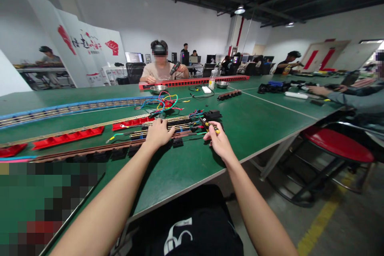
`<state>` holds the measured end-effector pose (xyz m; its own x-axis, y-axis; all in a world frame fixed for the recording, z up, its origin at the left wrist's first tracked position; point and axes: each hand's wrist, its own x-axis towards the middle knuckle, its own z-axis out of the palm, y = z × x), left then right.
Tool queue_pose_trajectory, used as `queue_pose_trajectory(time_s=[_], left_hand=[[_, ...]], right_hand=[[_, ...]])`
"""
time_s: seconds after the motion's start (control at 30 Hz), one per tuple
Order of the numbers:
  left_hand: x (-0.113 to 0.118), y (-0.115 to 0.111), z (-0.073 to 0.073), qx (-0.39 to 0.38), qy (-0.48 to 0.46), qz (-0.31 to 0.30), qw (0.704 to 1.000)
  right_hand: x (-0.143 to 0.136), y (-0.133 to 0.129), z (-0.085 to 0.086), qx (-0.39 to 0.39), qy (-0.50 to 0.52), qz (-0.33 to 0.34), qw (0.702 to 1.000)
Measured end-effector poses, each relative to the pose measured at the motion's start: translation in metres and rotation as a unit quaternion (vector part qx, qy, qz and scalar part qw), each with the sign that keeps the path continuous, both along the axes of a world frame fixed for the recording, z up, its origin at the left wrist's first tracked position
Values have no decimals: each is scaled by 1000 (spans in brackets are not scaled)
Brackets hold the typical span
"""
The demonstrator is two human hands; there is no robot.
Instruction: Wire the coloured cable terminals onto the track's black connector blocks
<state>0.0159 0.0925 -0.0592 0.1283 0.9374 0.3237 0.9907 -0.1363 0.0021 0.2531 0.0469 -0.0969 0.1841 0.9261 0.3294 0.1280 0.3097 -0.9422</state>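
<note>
My left hand (160, 133) lies over a bundle of brass-coloured bars (180, 119), thumb spread away from the fingers; the fingertips are partly hidden. In my right hand (220, 141) is a pair of pliers (215, 129) with yellow and black handles, its jaws pointing left toward thin wires at the end of the bars. Beside the jaws sits a black block (213, 114). Nearer me runs a brown strip (99, 150) with black pieces beneath it. A green wire with a yellow-sleeved end (111, 139) sticks out left of my left hand.
Red trays (69, 137) and a blue rail (75, 108) extend left on the green table (186, 174). Coloured wires (168, 102), metal bowls (158, 89) and a bottle (212, 80) stand farther back. Opposite, a person (163, 68) holds a drill. A red stool (339, 144) stands right.
</note>
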Motion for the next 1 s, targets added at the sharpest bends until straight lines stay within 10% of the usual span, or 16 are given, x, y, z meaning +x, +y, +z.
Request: queue_pose_trajectory(time_s=[0.3, 1.0], left_hand=[[1, 0, 0, -1, 5, 1, 1000], [0, -1, -3, 12, -5, -2, 1000]], right_hand=[[-3, 24, 15, -2, -71, -54, 996], [-11, 14, 40, -128, 214, 78, 965]])
